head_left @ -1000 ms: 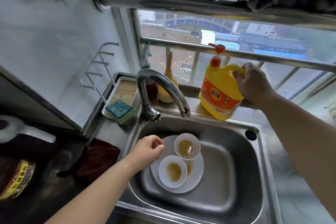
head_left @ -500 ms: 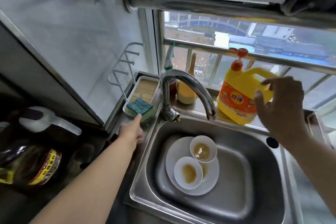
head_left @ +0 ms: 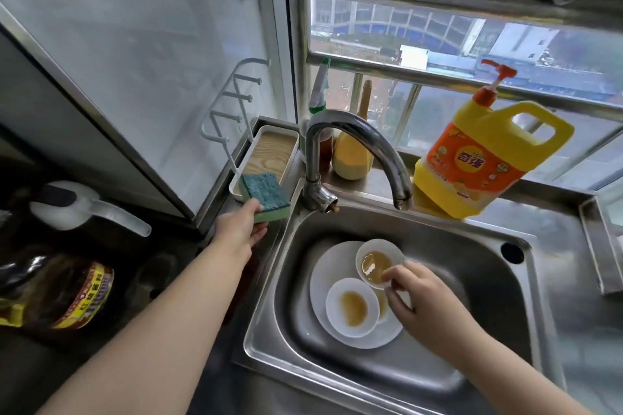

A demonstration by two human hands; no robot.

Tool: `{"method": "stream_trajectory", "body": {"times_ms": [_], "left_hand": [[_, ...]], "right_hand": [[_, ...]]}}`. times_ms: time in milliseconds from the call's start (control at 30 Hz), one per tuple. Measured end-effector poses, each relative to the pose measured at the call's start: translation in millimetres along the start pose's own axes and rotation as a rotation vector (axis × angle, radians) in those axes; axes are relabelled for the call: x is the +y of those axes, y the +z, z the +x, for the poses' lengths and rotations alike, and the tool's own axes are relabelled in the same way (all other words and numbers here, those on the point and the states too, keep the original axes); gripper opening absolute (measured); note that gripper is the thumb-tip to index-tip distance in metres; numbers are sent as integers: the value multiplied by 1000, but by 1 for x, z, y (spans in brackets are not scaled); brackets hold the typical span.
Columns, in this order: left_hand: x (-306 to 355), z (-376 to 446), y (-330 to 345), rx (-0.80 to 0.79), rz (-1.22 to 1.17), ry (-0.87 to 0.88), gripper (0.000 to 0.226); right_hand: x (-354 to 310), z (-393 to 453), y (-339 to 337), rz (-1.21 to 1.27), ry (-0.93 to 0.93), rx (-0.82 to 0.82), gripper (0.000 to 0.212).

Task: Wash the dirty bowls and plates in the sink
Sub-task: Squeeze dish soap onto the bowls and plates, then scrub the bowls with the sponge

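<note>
Head view, left hand: our left hand (head_left: 243,229) reaches to the sponge (head_left: 266,192), which overhangs the near end of its tray (head_left: 269,148) beside the sink; our fingers close on its lower edge, likely to lift it for scrubbing.
Head view, right hand: our right hand (head_left: 418,293) pinches the near rim of the far bowl (head_left: 377,261), thumb and fingertips curled on it, we judge to lift or tip it.
Dishes: both bowls sit on a white plate (head_left: 323,280) in the steel sink (head_left: 488,296), under the dry tap (head_left: 364,141).
Look: each bowl, including the near bowl (head_left: 352,307), holds a brown sauce smear; nothing is washed yet.
Soap: the yellow detergent jug (head_left: 485,158) stands on the sill within reach.
</note>
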State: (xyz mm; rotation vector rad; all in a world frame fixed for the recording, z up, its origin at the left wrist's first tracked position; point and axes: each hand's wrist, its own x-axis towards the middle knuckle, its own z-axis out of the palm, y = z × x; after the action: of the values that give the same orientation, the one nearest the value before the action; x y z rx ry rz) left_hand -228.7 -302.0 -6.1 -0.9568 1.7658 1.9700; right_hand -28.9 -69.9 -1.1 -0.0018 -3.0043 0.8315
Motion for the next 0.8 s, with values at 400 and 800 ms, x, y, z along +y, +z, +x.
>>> {"method": "stream_trajectory", "body": {"times_ms": [400,800], "left_hand": [[-105,-100,17,-442,459,159,12],[-150,-123,73,-685,698,170,27]], "right_hand": [[-16,15,18,466,551,6,49],[27,-11,27,937,1008,79,71]]}}
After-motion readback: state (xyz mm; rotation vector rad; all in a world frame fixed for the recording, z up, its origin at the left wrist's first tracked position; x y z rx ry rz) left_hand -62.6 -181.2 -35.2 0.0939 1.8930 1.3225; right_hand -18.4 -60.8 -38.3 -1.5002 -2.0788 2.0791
